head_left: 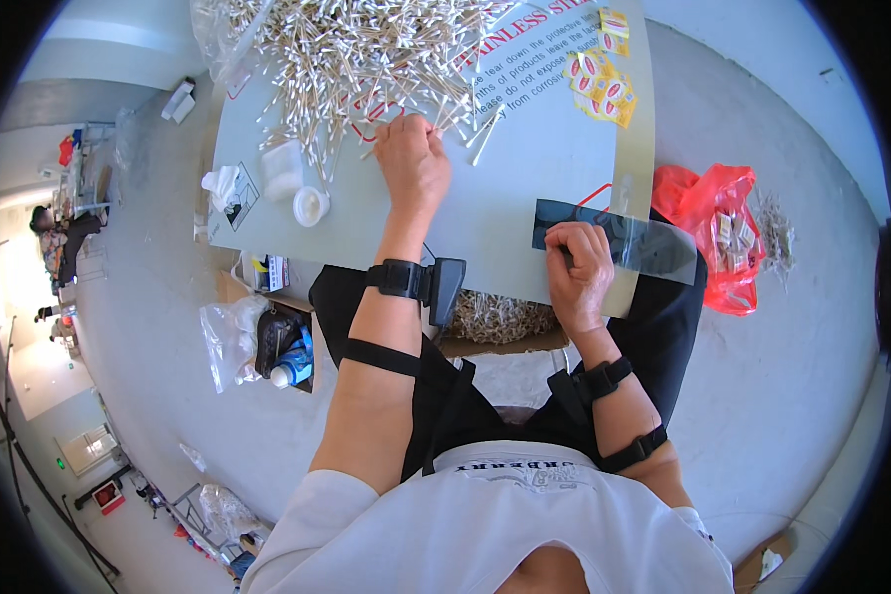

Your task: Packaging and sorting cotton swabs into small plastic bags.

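White shirt (485,525) fills the lower edge of the view; two bare forearms rise from it, each strapped with black bands, the left one carrying a black device (445,289) at the wrist.

Board (525,178): a pale grey sheet resting across the seated person's lap, printed with red and black lettering near its far right corner.

Left hand (413,163): reached to the far middle of the board, fingers pinched closed at the near edge of the cotton swab pile (366,59). It appears to grip a few swabs, though the exact count cannot be told. The swabs in the heap lie in all directions; those at the fingertips point roughly away from the person.

Right hand (579,267): at the near right edge of the board, closed on the left end of a clear plastic sleeve (634,243). The sleeve lies flat, its long axis running left to right, and its right end overhangs the board's right edge.

Other items: a small white round cup (310,206) and a crumpled white tissue (222,184) near the left edge; yellow packets (604,74) at the far right corner; a red plastic bag (718,233) on the floor just beyond the right edge.
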`<state>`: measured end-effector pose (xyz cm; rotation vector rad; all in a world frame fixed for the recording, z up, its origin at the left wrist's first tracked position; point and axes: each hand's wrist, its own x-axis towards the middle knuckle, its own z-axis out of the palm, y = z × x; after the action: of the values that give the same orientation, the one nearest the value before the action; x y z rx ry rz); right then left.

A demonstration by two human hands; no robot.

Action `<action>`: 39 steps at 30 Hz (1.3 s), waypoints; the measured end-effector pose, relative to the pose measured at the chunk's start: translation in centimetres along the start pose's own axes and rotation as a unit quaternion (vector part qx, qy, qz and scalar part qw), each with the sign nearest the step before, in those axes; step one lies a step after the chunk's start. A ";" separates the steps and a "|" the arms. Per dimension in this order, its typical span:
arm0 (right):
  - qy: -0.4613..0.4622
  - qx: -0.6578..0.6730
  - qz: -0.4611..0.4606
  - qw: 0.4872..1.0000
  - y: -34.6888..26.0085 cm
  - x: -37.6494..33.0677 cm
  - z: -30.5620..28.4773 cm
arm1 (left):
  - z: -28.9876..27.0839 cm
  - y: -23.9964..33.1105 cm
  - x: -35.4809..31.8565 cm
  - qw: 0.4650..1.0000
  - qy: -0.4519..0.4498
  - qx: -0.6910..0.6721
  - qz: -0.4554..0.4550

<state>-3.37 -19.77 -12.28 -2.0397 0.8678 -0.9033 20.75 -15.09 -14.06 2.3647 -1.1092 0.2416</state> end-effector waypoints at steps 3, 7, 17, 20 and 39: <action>-0.004 -0.004 -0.002 1.000 0.1 0.0 0.0 | -0.5 -0.5 -0.1 0.997 -0.011 -0.069 -0.038; -0.002 -0.009 0.002 1.000 0.2 -0.1 -0.2 | -1.8 0.8 -1.6 0.977 -0.057 -0.165 -0.120; -0.080 0.065 0.125 0.987 -0.6 2.4 0.6 | -2.7 3.3 -4.9 0.985 -0.039 -0.166 0.037; -0.074 -0.015 -0.030 0.997 -0.5 3.8 1.9 | -2.0 2.4 -3.9 0.988 -0.015 -0.150 0.031; -0.061 -0.055 -0.075 0.994 -0.5 3.3 2.2 | -3.2 2.0 -4.4 0.989 0.012 -0.146 0.032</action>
<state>0.27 -21.38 -11.93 -2.2550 0.7194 -0.8170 16.50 -11.57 -12.21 2.0655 -1.1273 0.1211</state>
